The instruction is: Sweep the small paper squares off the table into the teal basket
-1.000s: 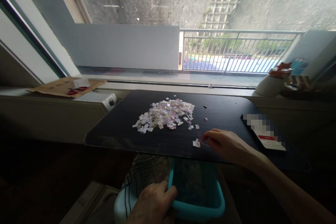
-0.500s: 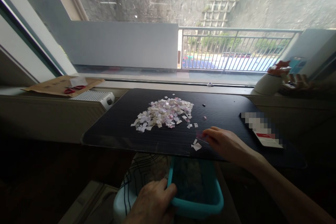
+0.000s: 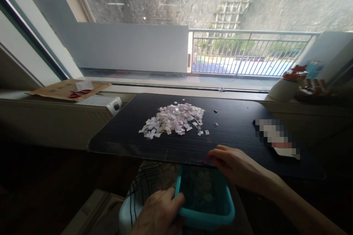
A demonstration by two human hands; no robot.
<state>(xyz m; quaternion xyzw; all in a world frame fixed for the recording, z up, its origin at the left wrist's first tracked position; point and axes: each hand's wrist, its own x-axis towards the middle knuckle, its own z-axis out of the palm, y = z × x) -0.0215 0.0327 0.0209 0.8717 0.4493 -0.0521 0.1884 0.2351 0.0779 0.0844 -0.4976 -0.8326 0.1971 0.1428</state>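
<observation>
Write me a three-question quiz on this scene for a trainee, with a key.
1. What does the left hand grip? A) the balcony railing; B) the turquoise tub; C) the radiator.
2. True or false: the heap of small paper scraps lies on the black tabletop.
3. What do the red-handled scissors by the window lie on?

Key: 1. B. 2. True. 3. Brown paper.

The turquoise basin (image 3: 206, 216) has its far end hidden under the table (image 3: 234, 117), its contents too dim to identify. Pixelation masks most of the flat object (image 3: 284, 152). Whatever the right fingers (image 3: 222, 153) hold is unclear.
</observation>
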